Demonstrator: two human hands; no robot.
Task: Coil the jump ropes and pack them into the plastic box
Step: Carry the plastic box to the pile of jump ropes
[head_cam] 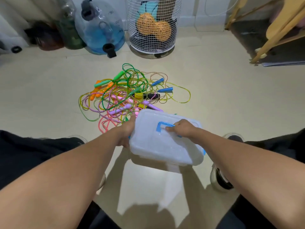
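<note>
Translucent white plastic box (165,146) with blue handle (162,127); green, yellow, pink, orange jump ropes (128,95).

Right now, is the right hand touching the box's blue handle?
Touching. The head view shows the right hand with fingers curled round the blue handle on the lid of the plastic box.

left hand (127,134) gripping, right hand (183,128) gripping, forearms extended
</note>
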